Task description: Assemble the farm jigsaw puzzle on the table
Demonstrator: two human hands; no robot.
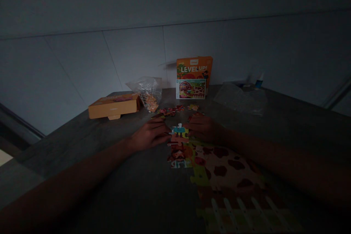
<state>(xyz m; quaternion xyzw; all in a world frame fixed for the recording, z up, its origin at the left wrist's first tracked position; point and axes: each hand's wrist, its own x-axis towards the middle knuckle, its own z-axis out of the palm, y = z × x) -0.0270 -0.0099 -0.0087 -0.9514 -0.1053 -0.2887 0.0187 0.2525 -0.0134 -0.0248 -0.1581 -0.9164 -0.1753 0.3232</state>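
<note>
A partly joined puzzle (230,168) with a spotted cow and a white fence lies on the dark table, under my right forearm. At its upper left, a puzzle piece (179,130) with blue and white on it lies between my hands. My left hand (152,132) has its fingers bent together at the left edge of this piece. From the other side, my right hand (204,128) holds its closed fingers against the piece's right edge. Just below are joined pieces (178,153) showing a face with a moustache. The image is dim.
Loose pieces (168,111) lie beyond my hands. Behind them a picture card (191,89) leans on an upright orange box (194,66). An orange box lid (113,106) and a plastic bag of pieces (149,95) are at the left, clear plastic (241,98) and a small bottle (259,80) at the right.
</note>
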